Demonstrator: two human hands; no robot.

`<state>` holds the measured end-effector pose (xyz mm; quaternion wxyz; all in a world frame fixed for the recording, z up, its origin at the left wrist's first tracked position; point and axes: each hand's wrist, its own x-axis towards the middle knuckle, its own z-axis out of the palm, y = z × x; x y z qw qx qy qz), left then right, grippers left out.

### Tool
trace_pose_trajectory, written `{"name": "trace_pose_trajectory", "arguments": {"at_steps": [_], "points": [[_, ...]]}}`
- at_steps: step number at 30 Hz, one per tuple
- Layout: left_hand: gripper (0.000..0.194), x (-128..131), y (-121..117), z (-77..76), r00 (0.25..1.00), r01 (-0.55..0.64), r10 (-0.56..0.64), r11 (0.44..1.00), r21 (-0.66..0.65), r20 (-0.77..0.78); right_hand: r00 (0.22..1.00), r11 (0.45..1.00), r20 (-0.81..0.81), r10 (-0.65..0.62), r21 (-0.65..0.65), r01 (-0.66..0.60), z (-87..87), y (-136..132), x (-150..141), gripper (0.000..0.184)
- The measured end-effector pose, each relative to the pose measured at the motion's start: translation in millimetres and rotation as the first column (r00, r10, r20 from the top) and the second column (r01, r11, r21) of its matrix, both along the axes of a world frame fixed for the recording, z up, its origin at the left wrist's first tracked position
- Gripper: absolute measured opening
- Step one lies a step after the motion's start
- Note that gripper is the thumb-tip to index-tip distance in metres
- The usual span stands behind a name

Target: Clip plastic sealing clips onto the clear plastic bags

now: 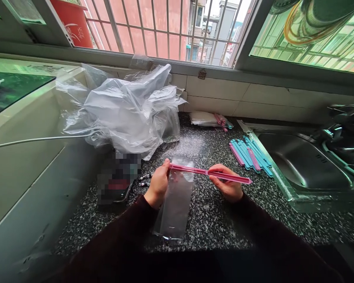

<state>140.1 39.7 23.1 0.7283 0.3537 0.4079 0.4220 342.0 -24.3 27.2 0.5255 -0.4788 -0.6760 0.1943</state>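
A long pink sealing clip [194, 171] is held level above the speckled countertop [218, 220]. My left hand [158, 184] pinches its left end together with the top of a narrow clear plastic bag [177, 204], which hangs down toward me. My right hand [227, 182] grips the clip right of its middle, fingers closed round it. The clip's right tip sticks out past my right hand.
A pile of blue and pink clips [249, 154] lies beside the steel sink [306, 165] at right. A big heap of crumpled clear plastic [120, 106] sits at back left. Packed bags with clips [209, 118] lie by the wall. A blurred dark object [118, 181] is left.
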Motion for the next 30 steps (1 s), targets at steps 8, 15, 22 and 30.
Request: {"name": "trace_pose_trajectory", "arguments": {"at_steps": [8, 15, 22, 30], "points": [[0.045, 0.4, -0.3, -1.3, 1.0, -0.012, 0.012, 1.0, 0.018, 0.002, 0.998, 0.999, 0.06, -0.015, 0.04, 0.012, -2.5, 2.6, 1.4, 0.006], [0.047, 2.5, 0.6, 0.4, 1.0, 0.003, -0.003, 1.0, 0.02, 0.002, 0.988, 0.996, 0.151, -0.045, 0.085, 0.032, -5.0, 4.2, 2.9, 0.008], [0.05, 1.5, 1.4, -4.2, 0.999, 0.039, -0.038, 0.999, 0.034, -0.01, 0.983, 0.993, 0.176, -0.047, 0.117, 0.026, -7.5, 6.1, 2.7, 0.015], [0.041, 4.5, -1.3, 0.2, 0.989, 0.12, -0.122, 0.992, 0.033, 0.088, 0.966, 0.988, 0.231, -0.116, 0.124, 0.089, -4.3, 3.7, 0.7, 0.004]]}}
